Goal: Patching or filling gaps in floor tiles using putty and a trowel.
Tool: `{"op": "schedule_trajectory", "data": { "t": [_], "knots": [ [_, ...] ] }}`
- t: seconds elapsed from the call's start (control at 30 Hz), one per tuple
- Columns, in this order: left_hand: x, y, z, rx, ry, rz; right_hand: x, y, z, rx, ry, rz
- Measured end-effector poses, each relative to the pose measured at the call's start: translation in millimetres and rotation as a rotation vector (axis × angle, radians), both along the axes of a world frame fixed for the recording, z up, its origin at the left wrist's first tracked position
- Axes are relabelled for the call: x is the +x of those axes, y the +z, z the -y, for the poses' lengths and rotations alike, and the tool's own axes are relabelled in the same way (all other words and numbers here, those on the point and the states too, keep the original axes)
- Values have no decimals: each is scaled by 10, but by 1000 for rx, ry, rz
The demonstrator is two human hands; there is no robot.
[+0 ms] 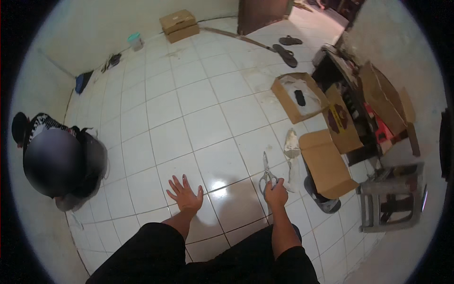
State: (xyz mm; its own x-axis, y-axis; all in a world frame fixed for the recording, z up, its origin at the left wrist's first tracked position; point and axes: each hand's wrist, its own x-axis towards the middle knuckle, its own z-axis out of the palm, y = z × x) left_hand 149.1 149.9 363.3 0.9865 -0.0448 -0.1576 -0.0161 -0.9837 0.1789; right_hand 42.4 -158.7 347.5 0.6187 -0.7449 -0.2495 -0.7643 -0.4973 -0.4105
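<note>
A pair of scissors with grey handles is gripped in my right hand, its blades pointing away from me over the tiled floor. Fingers wrap around one of the handle loops. To the left, my left hand is spread wide with nothing in it, above the white tiles. Just right of the scissors, a pale, crumpled strip lies on the floor; I cannot make out what it is. A brown cardboard flap is close to my right hand, with a dark sandal partly under it.
An open cardboard box holds a dark object. A grey plastic stool stands at the right, below a cluttered black rack. Slippers lie near the door. A person sits at the left wall; a closed box stands far off.
</note>
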Motion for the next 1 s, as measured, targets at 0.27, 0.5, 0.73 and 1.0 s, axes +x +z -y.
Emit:
{"op": "schedule_trajectory", "data": {
  "t": [0.27,0.5,0.73,1.0],
  "knots": [
    [17,-92,-63,37,4,-77,41,-120,-73,-181,-21,52],
    [71,-82,-28,13,27,-132,82,-105,-5,-119,-77,48],
    [53,-75,-33,12,30,-158,7,-117,-83,-385,19,357],
    [51,-39,-32,14,21,-111,54,-95,-62,-249,68,308]
  ]
}}
